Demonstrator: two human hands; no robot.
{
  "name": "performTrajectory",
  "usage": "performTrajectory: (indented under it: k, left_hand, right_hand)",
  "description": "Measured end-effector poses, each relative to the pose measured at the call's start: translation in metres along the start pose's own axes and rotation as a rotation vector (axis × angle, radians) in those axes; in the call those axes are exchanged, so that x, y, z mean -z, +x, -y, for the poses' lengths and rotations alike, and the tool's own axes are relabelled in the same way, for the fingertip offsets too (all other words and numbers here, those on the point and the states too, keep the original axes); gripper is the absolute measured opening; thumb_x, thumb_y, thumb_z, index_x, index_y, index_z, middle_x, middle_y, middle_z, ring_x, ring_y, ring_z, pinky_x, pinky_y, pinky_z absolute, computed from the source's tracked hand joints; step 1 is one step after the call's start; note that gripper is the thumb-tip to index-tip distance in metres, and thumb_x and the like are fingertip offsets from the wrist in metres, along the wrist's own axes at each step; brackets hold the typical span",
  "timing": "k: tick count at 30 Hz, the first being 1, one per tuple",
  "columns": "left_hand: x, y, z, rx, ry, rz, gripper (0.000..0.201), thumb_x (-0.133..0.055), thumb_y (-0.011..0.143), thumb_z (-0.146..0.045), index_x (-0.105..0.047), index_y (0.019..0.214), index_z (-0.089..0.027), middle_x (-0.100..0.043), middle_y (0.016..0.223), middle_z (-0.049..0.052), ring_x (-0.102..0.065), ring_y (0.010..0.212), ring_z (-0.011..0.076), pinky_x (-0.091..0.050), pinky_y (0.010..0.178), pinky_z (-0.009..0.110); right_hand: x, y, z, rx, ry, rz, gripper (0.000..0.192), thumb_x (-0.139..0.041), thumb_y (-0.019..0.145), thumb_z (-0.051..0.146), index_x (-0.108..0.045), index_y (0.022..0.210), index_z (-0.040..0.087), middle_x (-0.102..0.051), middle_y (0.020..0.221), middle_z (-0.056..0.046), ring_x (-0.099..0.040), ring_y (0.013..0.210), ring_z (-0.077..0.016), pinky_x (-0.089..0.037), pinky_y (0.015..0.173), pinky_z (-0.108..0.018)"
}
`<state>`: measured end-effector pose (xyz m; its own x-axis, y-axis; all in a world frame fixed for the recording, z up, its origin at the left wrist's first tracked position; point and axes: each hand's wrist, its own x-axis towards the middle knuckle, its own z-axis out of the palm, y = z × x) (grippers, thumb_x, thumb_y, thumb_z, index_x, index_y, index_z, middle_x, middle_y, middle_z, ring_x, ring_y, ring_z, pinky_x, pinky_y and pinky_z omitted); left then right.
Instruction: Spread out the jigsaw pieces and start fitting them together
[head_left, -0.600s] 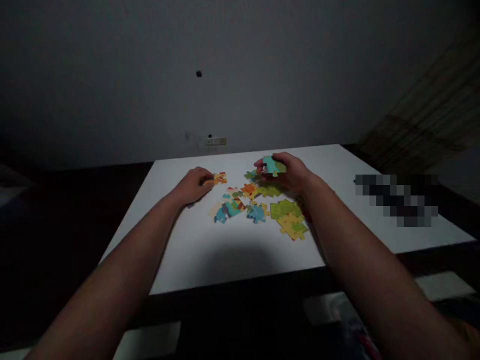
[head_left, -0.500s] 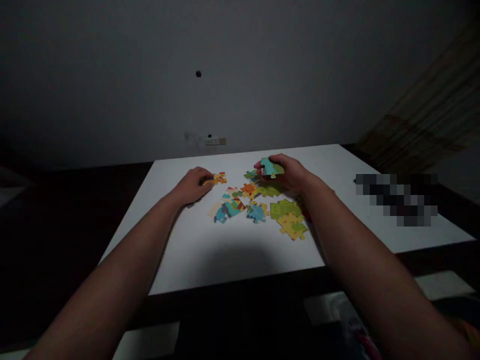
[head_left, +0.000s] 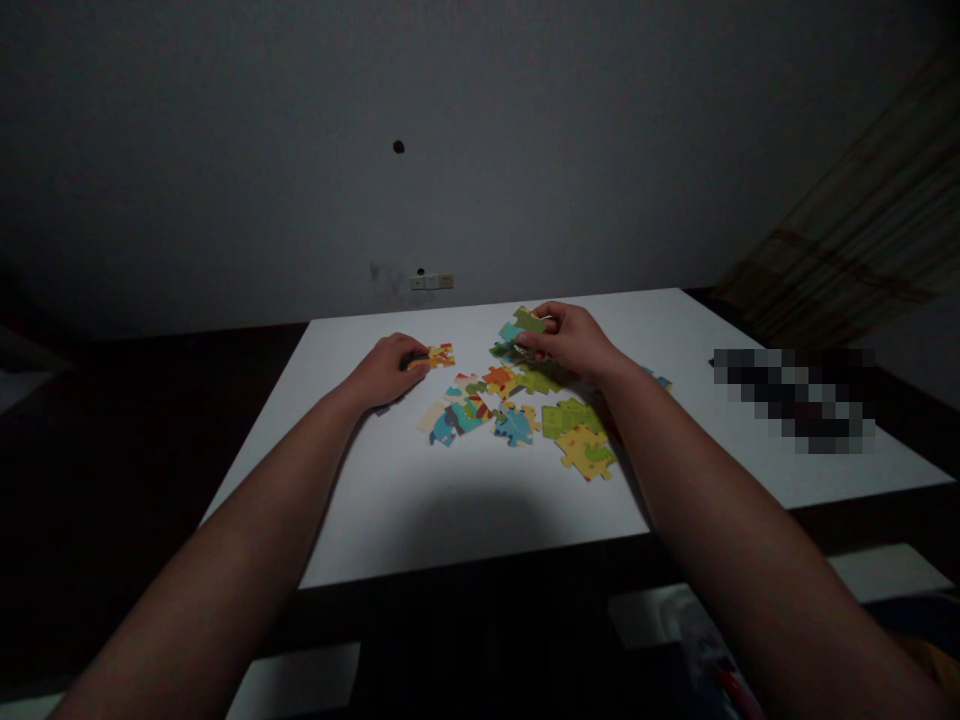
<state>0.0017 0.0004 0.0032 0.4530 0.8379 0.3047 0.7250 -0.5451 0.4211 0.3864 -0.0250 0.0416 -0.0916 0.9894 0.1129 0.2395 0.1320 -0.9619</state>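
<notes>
My right hand [head_left: 574, 338] pinches a green and light-blue puzzle piece [head_left: 523, 323], held tilted just above the pile at the far middle of the table. My left hand [head_left: 390, 372] rests on the tabletop with thumb and fingers closed on an orange and yellow puzzle piece [head_left: 441, 356]. Between my arms lie several loose pieces: an orange piece [head_left: 498, 380], a blue piece [head_left: 516, 424], a yellow piece with green [head_left: 586, 452] and a green piece [head_left: 568, 417]. Some pieces overlap, and my right forearm partly hides others.
The white table [head_left: 450, 515] stands near a grey wall with a socket strip [head_left: 432, 283]. At the table's right side is a pixelated dark object [head_left: 795, 400]. A patterned curtain [head_left: 847, 230] hangs at the right. Pale seats [head_left: 300, 680] show below the near edge.
My right hand has turned the held puzzle piece, which now tilts with its green part uppermost. My left hand has stayed in place on its piece.
</notes>
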Motion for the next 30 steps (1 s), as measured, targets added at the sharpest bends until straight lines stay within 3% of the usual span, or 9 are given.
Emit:
performTrajectory:
  k: [3,7,13,17,20,25,27,30]
  left_hand:
    - [-0.001,0.000,0.001,0.005,0.003,0.004,0.041,-0.074,0.100,-0.055,-0.094,0.119,-0.024,-0.091,0.131,0.018,-0.083,0.126,0.0400,-0.065,0.121,0.059]
    - [-0.002,0.000,0.003,0.019,0.010,0.006,0.042,-0.074,0.100,-0.055,-0.094,0.120,-0.024,-0.091,0.133,0.017,-0.083,0.128,0.0408,-0.065,0.122,0.060]
    - [-0.004,0.000,0.007,0.008,0.006,0.002,0.043,-0.073,0.102,-0.056,-0.094,0.122,-0.024,-0.090,0.132,0.018,-0.082,0.126,0.0404,-0.065,0.121,0.063]
    - [-0.005,0.000,0.007,-0.002,-0.004,-0.008,0.039,-0.075,0.102,-0.055,-0.093,0.120,-0.026,-0.090,0.128,0.017,-0.082,0.123,0.0387,-0.065,0.119,0.061]
    - [-0.004,0.000,0.006,-0.005,-0.004,-0.002,0.039,-0.075,0.102,-0.054,-0.094,0.120,-0.025,-0.090,0.128,0.018,-0.082,0.123,0.0390,-0.065,0.119,0.061]
    - [-0.003,0.000,0.003,0.021,0.004,0.005,0.039,-0.074,0.102,-0.054,-0.093,0.122,-0.026,-0.090,0.134,0.018,-0.081,0.129,0.0387,-0.063,0.124,0.062]
    - [-0.002,0.000,0.002,0.030,0.002,0.004,0.036,-0.075,0.101,-0.052,-0.093,0.121,-0.027,-0.090,0.134,0.017,-0.082,0.129,0.0384,-0.063,0.125,0.061]
    - [-0.001,0.000,0.001,0.020,-0.002,0.009,0.037,-0.074,0.100,-0.052,-0.093,0.119,-0.027,-0.091,0.133,0.017,-0.082,0.129,0.0389,-0.063,0.125,0.062]
  right_hand:
    - [-0.003,0.004,-0.004,0.037,-0.017,0.020,0.026,-0.100,0.087,0.029,-0.085,0.108,0.023,-0.083,0.087,-0.001,-0.072,0.075,-0.0195,-0.060,0.072,-0.032]
    - [-0.009,0.003,-0.006,0.039,-0.032,0.108,0.032,-0.094,0.088,0.025,-0.092,0.120,0.024,-0.088,0.096,-0.002,-0.077,0.083,-0.0219,-0.065,0.082,-0.035]
    - [-0.012,0.000,-0.007,0.034,-0.123,0.050,0.030,-0.098,0.084,0.023,-0.091,0.114,0.020,-0.087,0.089,-0.006,-0.080,0.079,-0.0244,-0.064,0.075,-0.035]
    - [-0.011,0.003,-0.010,0.058,-0.212,0.045,0.026,-0.094,0.091,0.031,-0.091,0.113,0.018,-0.089,0.091,-0.009,-0.080,0.081,-0.0254,-0.062,0.074,-0.034]
    - [-0.009,0.004,-0.010,0.092,-0.391,0.023,0.032,-0.083,0.103,0.035,-0.094,0.127,0.017,-0.092,0.099,-0.011,-0.083,0.090,-0.0279,-0.063,0.082,-0.036]
    - [0.006,0.004,-0.004,0.068,-0.828,-0.196,0.044,-0.060,0.116,0.024,-0.092,0.145,0.022,-0.092,0.144,-0.019,-0.085,0.127,-0.0352,-0.064,0.106,-0.044]
    - [0.015,0.004,-0.003,-0.010,-0.960,-0.244,0.046,-0.060,0.114,0.021,-0.091,0.147,0.022,-0.090,0.148,-0.021,-0.085,0.129,-0.0376,-0.064,0.106,-0.045]
    - [0.028,0.003,-0.008,-0.106,-1.079,-0.211,0.040,-0.070,0.106,0.020,-0.095,0.137,0.021,-0.091,0.141,-0.024,-0.086,0.122,-0.0398,-0.067,0.102,-0.047]
